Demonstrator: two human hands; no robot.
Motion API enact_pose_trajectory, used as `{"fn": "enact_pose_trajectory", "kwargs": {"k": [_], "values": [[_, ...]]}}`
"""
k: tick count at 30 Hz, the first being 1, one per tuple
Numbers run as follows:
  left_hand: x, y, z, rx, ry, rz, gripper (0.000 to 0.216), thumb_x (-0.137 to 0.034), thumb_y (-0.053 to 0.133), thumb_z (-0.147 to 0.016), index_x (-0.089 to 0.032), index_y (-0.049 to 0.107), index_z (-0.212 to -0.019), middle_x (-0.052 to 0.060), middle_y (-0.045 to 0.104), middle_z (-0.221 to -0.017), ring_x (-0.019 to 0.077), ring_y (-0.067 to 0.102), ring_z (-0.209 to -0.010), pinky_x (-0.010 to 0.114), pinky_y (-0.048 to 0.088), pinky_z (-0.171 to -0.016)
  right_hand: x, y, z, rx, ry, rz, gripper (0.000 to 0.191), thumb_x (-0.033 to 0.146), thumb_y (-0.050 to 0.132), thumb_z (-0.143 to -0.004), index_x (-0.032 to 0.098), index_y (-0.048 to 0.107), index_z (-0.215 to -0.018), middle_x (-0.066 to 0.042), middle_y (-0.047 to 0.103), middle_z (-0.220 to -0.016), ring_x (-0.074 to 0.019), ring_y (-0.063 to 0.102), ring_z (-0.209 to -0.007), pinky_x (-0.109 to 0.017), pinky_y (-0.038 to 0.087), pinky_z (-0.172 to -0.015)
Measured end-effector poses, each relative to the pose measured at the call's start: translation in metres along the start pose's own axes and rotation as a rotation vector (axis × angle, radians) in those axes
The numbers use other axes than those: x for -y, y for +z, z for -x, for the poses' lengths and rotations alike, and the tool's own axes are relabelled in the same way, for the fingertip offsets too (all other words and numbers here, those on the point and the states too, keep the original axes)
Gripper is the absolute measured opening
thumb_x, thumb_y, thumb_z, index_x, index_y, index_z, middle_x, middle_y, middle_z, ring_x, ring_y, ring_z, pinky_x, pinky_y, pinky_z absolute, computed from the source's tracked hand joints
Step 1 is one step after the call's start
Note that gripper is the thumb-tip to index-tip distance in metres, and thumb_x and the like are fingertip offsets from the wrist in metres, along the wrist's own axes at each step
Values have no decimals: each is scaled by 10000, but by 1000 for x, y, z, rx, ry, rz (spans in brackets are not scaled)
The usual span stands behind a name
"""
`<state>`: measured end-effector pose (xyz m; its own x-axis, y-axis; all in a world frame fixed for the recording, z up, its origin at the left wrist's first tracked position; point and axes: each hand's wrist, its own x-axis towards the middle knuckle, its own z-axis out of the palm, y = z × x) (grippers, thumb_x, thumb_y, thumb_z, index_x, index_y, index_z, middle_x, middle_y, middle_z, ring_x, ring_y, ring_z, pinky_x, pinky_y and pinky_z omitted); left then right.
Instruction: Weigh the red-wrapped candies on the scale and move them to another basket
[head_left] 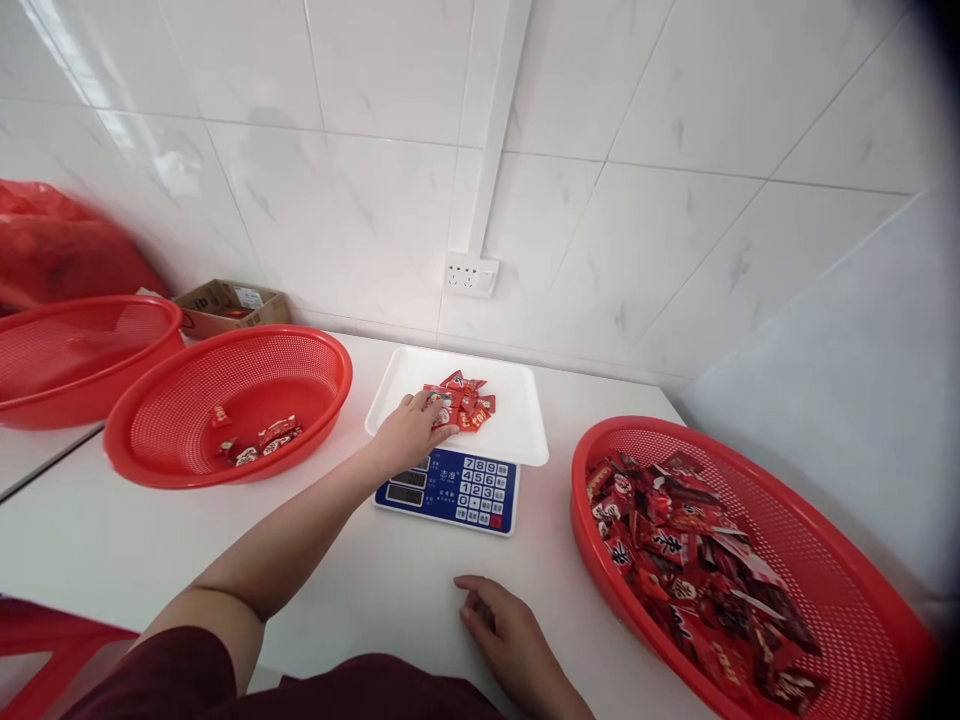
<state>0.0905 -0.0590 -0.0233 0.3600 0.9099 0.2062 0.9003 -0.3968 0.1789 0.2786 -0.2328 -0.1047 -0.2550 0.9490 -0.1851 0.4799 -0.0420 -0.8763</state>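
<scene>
My left hand [411, 430] reaches over the white weighing tray [517, 400], its fingers and thumb closed around some small red-wrapped candies [442, 403]. More red candies [472, 408] lie in a loose pile just right of the fingers. Under the tray, the scale's blue keypad panel [442, 505] faces me; my forearm passes beside its display. Lower down, my right hand [514, 635] rests near the table's front. Its index finger is stretched out and the others are loosely curled, with nothing visible in it.
A large red basket [847, 540] full of red packets stands at right. At left, another red basket [142, 440] holds several packets. Farther left are a third basket [90, 385], a cardboard box [217, 322] and a red bag [67, 250]. A tiled wall [375, 200] closes the back.
</scene>
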Motion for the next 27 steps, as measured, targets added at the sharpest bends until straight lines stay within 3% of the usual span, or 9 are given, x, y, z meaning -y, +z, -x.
{"fn": "enact_pose_trajectory", "kwargs": {"k": [8, 16, 20, 24, 27], "values": [[-2, 1, -8, -11, -21, 209, 443, -447, 400, -872, -183, 499, -1214, 108, 477, -1248, 246, 545, -1060, 352, 447, -912, 1, 1, -2, -42, 33, -35, 269, 239, 501, -779, 293, 672, -980, -53, 682, -846, -240, 620, -776, -372, 474, -742], [-1, 4, -7, -95, 154, 96, 338, -351, 515, -836, -226, 573, -1145, 65, 524, -1242, 262, 471, -1109, 402, 407, -948, 4, 2, -2, -66, 39, -35, 268, 236, 508, -771, 296, 680, -967, -52, 685, -842, -240, 618, -765, -368, 468, -733], [-2, 6, -12, -99, 160, 94, 284, -309, 504, -843, -208, 609, -1087, 71, 575, -1169, 257, 489, -1064, 401, 419, -920, 2, 2, -2, -67, 39, -26, 268, 246, 502, -779, 282, 678, -977, -53, 686, -843, -241, 620, -765, -368, 467, -733], [-5, 4, -27, -135, 161, 150, 431, -406, 514, -828, -215, 505, -1215, 61, 517, -1263, 256, 433, -1155, 396, 370, -983, -4, 2, -3, -65, 27, -39, 281, 255, 487, -790, 232, 675, -998, -63, 690, -886, -240, 624, -810, -358, 467, -761], [-6, 1, -46, -63, 215, 162, 628, -508, 534, -785, -225, 377, -1323, 62, 370, -1408, 291, 248, -1311, 422, 283, -1049, -9, 2, -4, -55, 25, -43, 302, 271, 482, -790, 197, 672, -1013, -64, 691, -884, -237, 624, -808, -340, 473, -757]]}}
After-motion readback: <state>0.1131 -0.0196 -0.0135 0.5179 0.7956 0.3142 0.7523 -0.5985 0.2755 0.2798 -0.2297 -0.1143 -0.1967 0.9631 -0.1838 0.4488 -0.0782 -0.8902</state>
